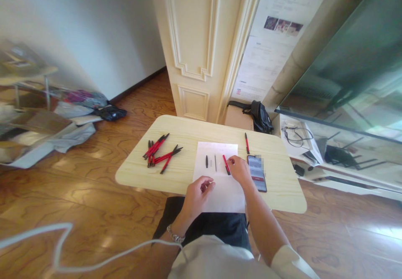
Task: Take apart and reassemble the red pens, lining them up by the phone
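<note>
A silver chain-link bracelet (175, 234) circles the left wrist (181, 225). The off-white top (216, 258) has a short right sleeve (290, 262), and black legwear (169, 218) shows beyond the tabletop's (135, 170) near edge

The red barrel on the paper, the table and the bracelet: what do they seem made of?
Red barrel: probably smooth plastic, given its even, saturated colour. Table: perhaps matte wood or laminate, by its faint grain. Bracelet: likely polished metal, from its silvery links.

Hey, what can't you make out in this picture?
In the head view:
Phone screen: text too small and blurred.
Right hand: its fingers hide whether it grips or only touches the red pen barrel.
Printed wall sheet: small lettering illegible.
Piled pens: overlap hides their exact count.
</note>
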{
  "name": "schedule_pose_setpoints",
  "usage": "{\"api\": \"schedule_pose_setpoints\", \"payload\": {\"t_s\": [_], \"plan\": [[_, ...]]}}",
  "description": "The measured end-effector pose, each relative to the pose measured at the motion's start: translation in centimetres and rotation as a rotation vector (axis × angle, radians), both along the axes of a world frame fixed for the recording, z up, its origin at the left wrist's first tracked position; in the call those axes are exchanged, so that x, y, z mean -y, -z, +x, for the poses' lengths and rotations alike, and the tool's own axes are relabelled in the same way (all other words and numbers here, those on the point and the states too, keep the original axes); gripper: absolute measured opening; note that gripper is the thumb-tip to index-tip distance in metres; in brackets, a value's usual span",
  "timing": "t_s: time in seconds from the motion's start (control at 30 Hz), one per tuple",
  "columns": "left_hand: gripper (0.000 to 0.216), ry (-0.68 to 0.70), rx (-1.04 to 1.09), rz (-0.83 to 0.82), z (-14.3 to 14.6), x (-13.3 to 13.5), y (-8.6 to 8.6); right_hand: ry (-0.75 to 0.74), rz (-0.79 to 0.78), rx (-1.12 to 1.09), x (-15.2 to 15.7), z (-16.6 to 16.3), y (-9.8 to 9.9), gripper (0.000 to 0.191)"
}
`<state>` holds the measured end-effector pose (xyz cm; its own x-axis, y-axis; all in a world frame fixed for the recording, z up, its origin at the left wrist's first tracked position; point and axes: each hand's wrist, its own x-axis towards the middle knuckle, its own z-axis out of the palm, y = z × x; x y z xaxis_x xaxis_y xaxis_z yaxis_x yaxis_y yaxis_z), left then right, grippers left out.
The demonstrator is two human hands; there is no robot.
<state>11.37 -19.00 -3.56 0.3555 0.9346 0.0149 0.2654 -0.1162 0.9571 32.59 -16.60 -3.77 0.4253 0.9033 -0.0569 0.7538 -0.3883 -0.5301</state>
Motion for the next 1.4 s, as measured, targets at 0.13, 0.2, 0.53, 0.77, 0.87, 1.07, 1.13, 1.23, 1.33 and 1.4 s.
{"api": "schedule_pose_setpoints", "payload": {"t_s": [0.13, 0.2, 0.53, 0.77, 0.87, 1.07, 1.13, 1.23, 1.33, 1.4], "plan": [[0.025, -0.002, 0.064, -0.082, 0.1, 0.1, -0.5, -0.016, -0.045, 0.029, -1.1, -0.1, 0.3, 0.027], [0.026, -0.005, 0.078, -0.096, 0.1, 0.2, -0.6, -0.009, -0.08, 0.042, -1.5, -0.2, 0.5, 0.031], [0.024, -0.01, 0.088, -0.079, 0.1, 0.2, -0.3, 0.033, -0.119, 0.059, -2.5, -0.5, 0.7, 0.028], [0.026, -0.025, 0.193, -0.155, 0.8, -0.4, -0.3, -0.058, 0.248, -0.476, -0.7, -0.8, -0.6, 0.032], [0.03, -0.02, 0.263, -0.17, 1.3, -0.8, -0.3, -0.134, 0.298, -0.708, 0.8, -2.4, -1.1, 0.034], [0.038, 0.037, 0.466, -0.233, 2.3, -0.8, 0.5, -0.233, 0.272, -0.728, 2.9, -5.1, -1.4, 0.029], [0.038, 0.029, 0.503, -0.277, 2.3, -0.7, 1.0, -0.264, 0.248, -0.687, 2.6, -4.8, -1.2, 0.028], [0.036, 0.009, 0.499, -0.314, 1.9, -0.7, 1.6, -0.218, 0.25, -0.567, 1.4, -3.2, -0.7, 0.028], [0.035, -0.023, 0.485, -0.302, 1.5, -0.9, 1.7, -0.152, 0.258, -0.322, -0.1, -1.4, 0.0, 0.022], [0.034, -0.04, 0.475, -0.279, 1.3, -1.0, 1.7, -0.164, 0.201, -0.189, -0.7, -0.8, 0.4, 0.02]]}}
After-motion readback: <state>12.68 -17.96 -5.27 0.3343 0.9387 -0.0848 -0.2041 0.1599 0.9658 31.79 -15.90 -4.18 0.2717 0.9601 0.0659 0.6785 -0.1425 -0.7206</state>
